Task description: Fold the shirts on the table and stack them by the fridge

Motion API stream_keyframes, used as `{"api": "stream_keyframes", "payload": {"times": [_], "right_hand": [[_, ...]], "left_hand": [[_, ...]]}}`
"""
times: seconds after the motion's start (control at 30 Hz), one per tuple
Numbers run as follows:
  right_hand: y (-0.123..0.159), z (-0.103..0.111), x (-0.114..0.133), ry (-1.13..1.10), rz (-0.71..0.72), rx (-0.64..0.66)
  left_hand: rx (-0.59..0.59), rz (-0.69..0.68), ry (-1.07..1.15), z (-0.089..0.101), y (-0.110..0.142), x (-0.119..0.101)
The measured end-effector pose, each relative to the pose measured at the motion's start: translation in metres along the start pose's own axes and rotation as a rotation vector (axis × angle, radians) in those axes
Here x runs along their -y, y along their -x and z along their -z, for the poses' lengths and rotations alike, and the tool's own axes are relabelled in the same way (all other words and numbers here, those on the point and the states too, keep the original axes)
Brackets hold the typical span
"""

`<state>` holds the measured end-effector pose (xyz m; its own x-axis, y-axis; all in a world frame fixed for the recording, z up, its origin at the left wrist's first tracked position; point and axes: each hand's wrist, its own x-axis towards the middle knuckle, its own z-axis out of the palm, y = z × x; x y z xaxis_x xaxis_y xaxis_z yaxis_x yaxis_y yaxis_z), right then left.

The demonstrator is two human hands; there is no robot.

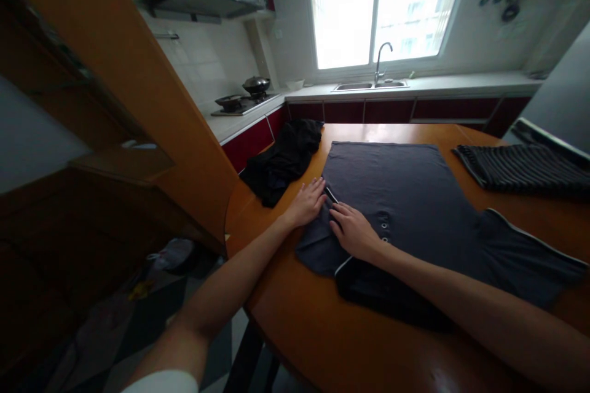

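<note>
A dark grey polo shirt [391, 178] lies spread on the wooden table, its black collar [387, 288] toward me. Two pale buttons show on the placket. On the left its sleeve side is folded inward, with a white-edged dark trim [330, 195] showing between my hands. My left hand [308, 201] rests flat on the shirt's left edge, fingers stretched out. Just right of it, my right hand [354, 230] lies on the folded cloth with fingers extended and slightly bent. The other sleeve [530, 252] reaches out to the right.
The round-ended wooden table [295, 325] carries a crumpled black garment [286, 159] at the far left and a striped dark garment [530, 166] at the right. Beyond are a counter with a sink [369, 86], a stove with pans [255, 87], and a wooden partition [184, 135] at left.
</note>
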<state>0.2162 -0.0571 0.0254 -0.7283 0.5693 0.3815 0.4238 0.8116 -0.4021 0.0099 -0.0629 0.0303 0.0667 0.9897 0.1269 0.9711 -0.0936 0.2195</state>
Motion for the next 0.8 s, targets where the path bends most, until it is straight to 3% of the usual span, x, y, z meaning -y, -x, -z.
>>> {"api": "stream_keyframes", "payload": {"times": [0.1,0.17,0.33,0.4,0.47,0.63,0.8], "right_hand": [[0.002,-0.006,-0.003,0.089,-0.017,0.102],[0.002,-0.006,-0.003,0.104,-0.042,0.107],[-0.002,0.004,-0.002,0.092,-0.113,0.012],[-0.002,0.008,-0.001,0.104,-0.128,-0.002],[-0.001,0.011,0.000,0.126,-0.118,-0.001],[0.001,0.009,0.000,0.161,-0.087,0.015],[0.003,0.007,-0.001,0.206,-0.080,0.048]], "left_hand": [[0.121,0.014,0.014,-0.002,0.000,0.005],[0.102,0.028,0.071,-0.002,-0.001,0.009],[-0.299,0.087,0.264,0.014,-0.006,0.017],[-0.372,0.060,0.290,0.019,-0.005,0.015],[-0.332,-0.017,0.262,0.017,-0.002,0.008],[0.017,-0.143,0.011,-0.008,0.010,-0.010],[0.104,-0.128,-0.105,-0.014,0.017,-0.018]]}}
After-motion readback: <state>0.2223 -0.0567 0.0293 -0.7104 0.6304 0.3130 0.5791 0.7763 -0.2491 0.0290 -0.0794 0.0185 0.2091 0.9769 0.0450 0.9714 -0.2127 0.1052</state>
